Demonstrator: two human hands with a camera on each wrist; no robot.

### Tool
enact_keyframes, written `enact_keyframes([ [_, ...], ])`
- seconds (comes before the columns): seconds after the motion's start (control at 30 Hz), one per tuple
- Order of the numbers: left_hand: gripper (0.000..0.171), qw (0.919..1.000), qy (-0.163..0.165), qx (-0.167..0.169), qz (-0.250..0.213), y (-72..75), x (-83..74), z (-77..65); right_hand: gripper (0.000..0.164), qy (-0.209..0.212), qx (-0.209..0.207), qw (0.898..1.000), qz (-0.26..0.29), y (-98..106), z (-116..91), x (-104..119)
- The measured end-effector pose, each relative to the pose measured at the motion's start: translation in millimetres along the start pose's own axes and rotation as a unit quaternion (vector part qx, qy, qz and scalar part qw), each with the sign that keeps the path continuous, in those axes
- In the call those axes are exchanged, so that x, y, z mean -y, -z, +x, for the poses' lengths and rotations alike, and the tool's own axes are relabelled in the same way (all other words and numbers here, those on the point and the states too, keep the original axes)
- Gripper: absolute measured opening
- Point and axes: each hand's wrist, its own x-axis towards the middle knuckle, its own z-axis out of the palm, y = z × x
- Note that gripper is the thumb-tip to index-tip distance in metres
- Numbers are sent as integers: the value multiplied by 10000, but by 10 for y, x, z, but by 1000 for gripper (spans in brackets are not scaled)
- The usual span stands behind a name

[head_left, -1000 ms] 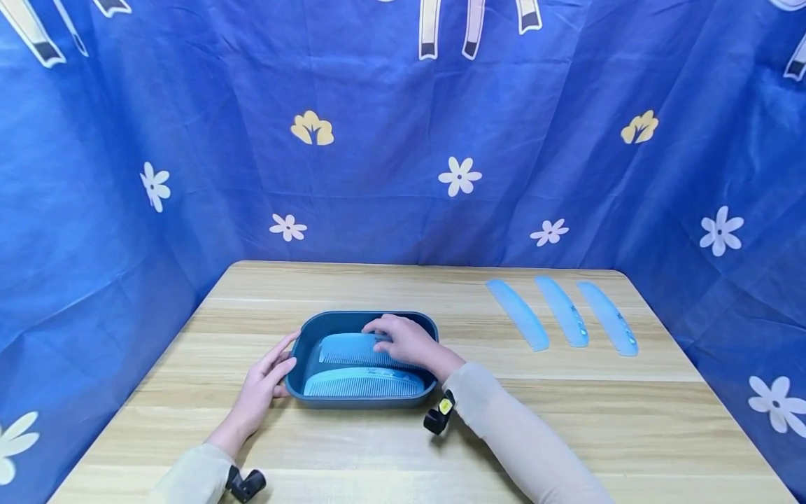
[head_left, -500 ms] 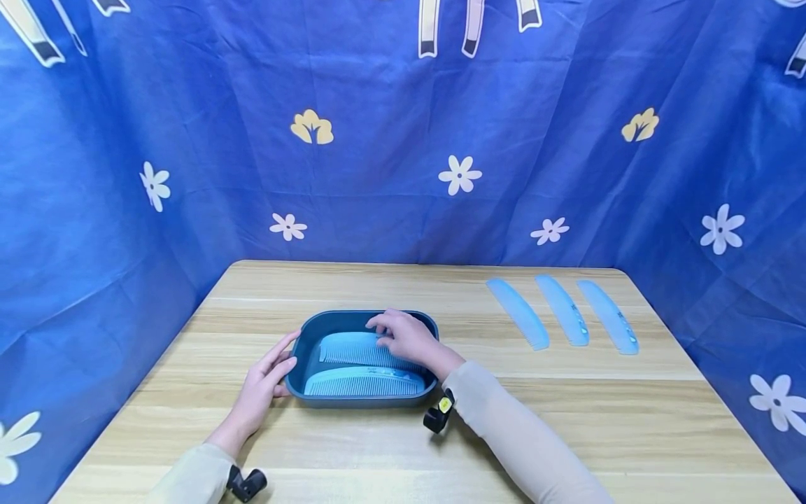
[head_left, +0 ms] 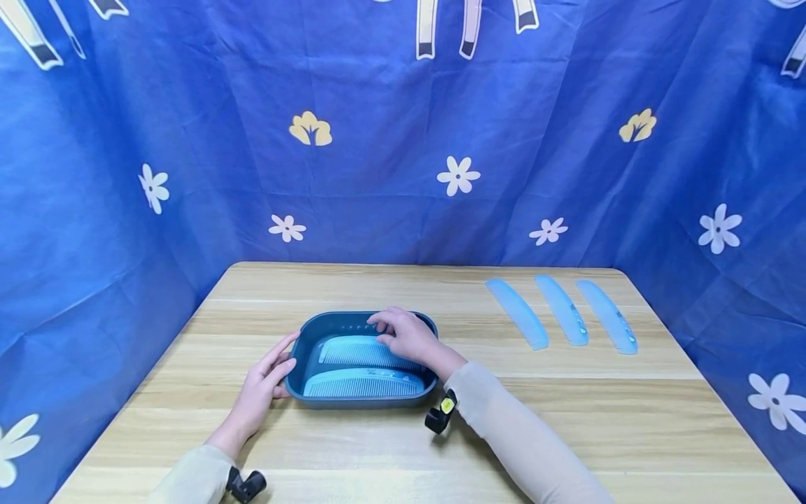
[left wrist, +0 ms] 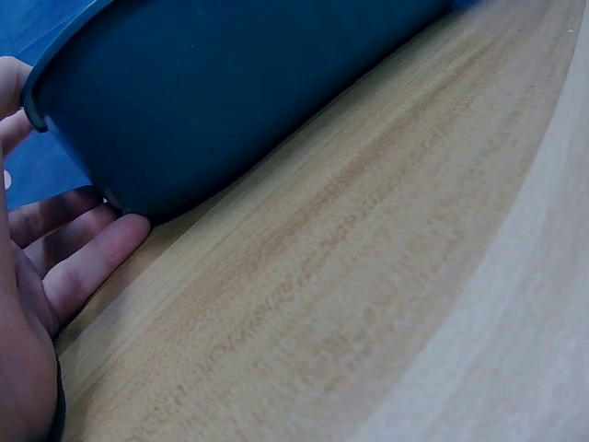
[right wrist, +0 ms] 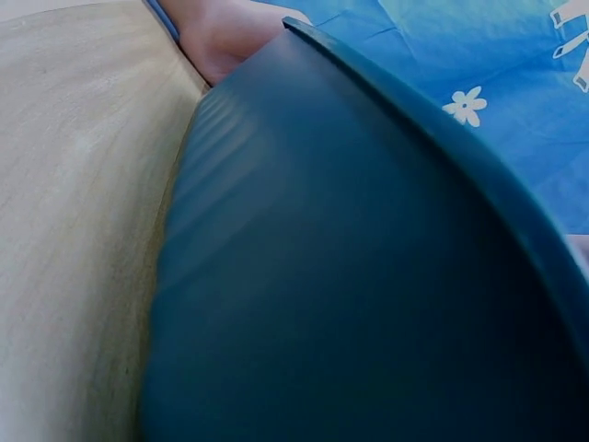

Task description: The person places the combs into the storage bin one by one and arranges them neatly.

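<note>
As our left hand (head_left: 258,381) grips the left end of a blue basin (head_left: 362,402), our right hand (head_left: 409,336) hangs bent-fingered over the far comb (head_left: 352,350) inside; whether it holds that comb, we cannot tell. The near comb (head_left: 364,383) lies alongside, three loose combs (head_left: 562,310) at far right on the wooden table (head_left: 352,455).
</note>
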Motion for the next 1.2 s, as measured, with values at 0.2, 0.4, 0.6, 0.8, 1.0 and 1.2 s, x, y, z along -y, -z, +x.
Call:
enact_keyframes([
  [0.2,42,9999,103,-107,-69,-13,5,-2,32,130,-241,9996,75,33,-16,-11],
  [0.4,43,9998,123,-112,-73,-11,9,1,33,114,-489,9987,124,73,-35,-28],
  [0.6,43,9999,106,-123,-54,-9,2,1,32,161,-639,9975,261,101,-61,-59],
  [0.8,43,9998,155,-106,5,-6,-4,-3,31,189,-808,9960,322,138,-93,-89],
  [1.0,45,10000,25,10,87,6,-2,-5,31,155,-1026,9941,320,173,-124,-118],
  [1.2,44,10000,83,7,-4,2,-1,-4,32,178,-1339,9904,303,208,-147,-156],
])
